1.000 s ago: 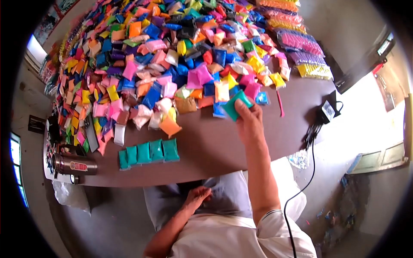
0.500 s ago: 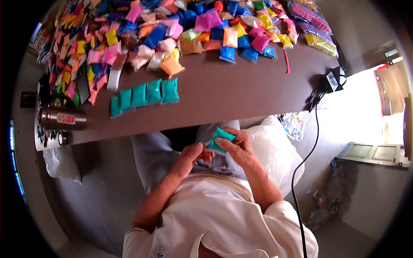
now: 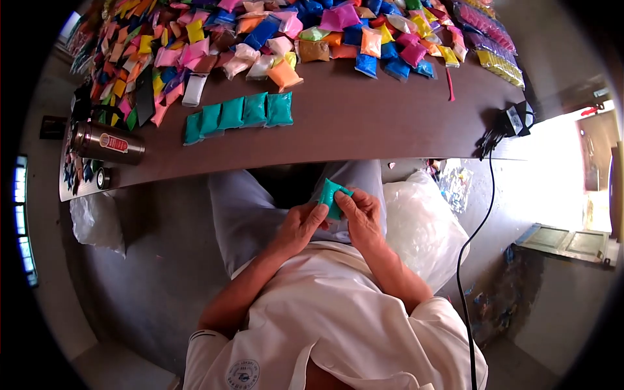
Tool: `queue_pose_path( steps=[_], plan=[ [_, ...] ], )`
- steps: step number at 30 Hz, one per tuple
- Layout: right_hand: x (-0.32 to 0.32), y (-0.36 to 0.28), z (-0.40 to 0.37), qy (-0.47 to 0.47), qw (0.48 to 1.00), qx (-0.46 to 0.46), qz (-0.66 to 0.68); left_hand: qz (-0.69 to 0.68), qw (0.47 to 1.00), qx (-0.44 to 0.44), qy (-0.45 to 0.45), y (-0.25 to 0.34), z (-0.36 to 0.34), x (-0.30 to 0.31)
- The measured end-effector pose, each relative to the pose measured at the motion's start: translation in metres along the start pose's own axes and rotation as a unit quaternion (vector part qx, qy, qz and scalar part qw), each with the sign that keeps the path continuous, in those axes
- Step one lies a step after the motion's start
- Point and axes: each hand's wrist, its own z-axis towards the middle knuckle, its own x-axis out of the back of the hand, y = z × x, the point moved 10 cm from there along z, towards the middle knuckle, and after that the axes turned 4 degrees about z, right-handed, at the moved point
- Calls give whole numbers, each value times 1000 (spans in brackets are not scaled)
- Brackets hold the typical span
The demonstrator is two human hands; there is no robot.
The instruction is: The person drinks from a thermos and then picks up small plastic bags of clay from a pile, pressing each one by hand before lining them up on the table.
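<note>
While both grip it | soft puffy teal packet | left hand, right hand: fingers pinched shut

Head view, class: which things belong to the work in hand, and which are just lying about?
In the work: teal packet, held by left hand and right hand over the lap; row of matching teal packets on the table.
Lying about: metal flask; black adapter; white plastic bag; probably the heap of mixed-colour packets.

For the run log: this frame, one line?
left hand: holds small teal plastic packet | right hand: holds it too | packet: off brown table
</note>
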Motion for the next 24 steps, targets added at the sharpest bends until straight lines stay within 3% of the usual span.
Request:
queue_pose_path(
  steps=[4,8,11,16,19,21,22,24],
  plan=[
    [-8,-14,6,-33,998,29,-46,28,999,-23,15,15,-3,3],
    [-25,-12,5,-38,998,-42,-2,50,998,-32,-9,-4,1,-2],
    [-22,-3,8,-50,998,-45,1,59,997,-46,-23,-7,0,-6],
    [-36,-7,9,-121,990,-69,-37,-1,998,-62,30,6,-5,0],
    [-34,-9,10,-132,990,-38,24,-55,997,-29,35,-2,-6,6],
    [-38,-6,5,-208,965,-99,130,-64,998,-23,5,-9,-5,6],
    [-34,-6,6,-207,964,-101,130,-72,997,-15,-26,-14,-7,1],
    [-46,-6,-2,-301,943,-119,83,-97,995,-9,-34,-16,-7,-2]
  ],
)
